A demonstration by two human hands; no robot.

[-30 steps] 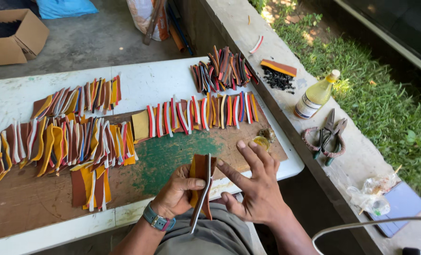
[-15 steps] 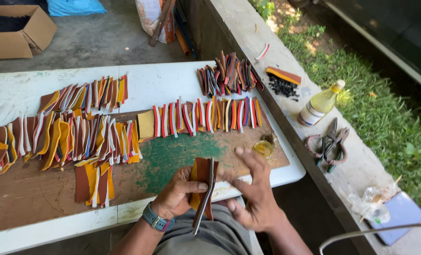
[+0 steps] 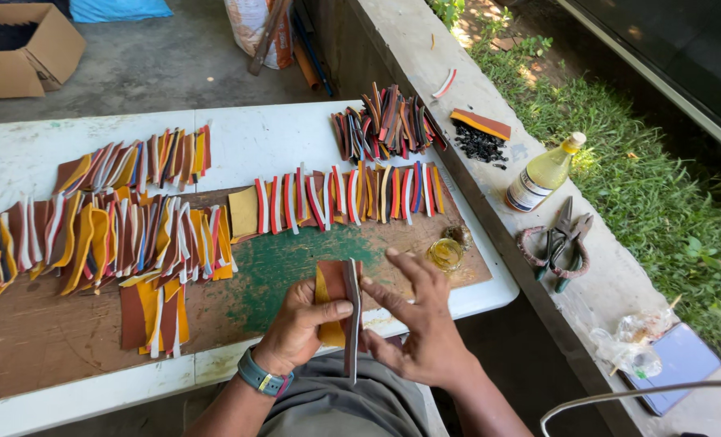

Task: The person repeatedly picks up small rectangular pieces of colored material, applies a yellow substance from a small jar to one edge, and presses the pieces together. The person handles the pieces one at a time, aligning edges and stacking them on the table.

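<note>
Your left hand (image 3: 299, 324) holds a stack of flat pieces (image 3: 330, 301), brown with a yellow one showing at the left edge, upright over the near edge of the bench (image 3: 279, 142). The thumb lies across the front face and the fingers are curled shut behind the stack. A grey strip (image 3: 351, 317) stands against the right edge of the stack. Its long axis runs near-vertical in the view: the top end points away from you toward the board (image 3: 61, 332), the bottom end points down toward your lap and overhangs the bench edge.

Your right hand (image 3: 421, 320) is just right of the strip. Its fingers are spread and mostly extended; the thumb and forefinger tips meet the strip near its upper half. Whether they pinch it or only touch it cannot be told.

A watch (image 3: 261, 379) sits on your left wrist.

On the board beyond your hands:
- a green patch (image 3: 283, 267) directly ahead of the stack;
- a small glass jar (image 3: 445, 253) to the right, near your right fingertips;
- rows of coloured strips (image 3: 344, 194) laid side by side, long axes pointing away from you.

On the ledge (image 3: 619, 283) to the right: a yellow bottle (image 3: 545, 173), pliers (image 3: 561, 243) and a pile of black bits (image 3: 479, 146).
</note>
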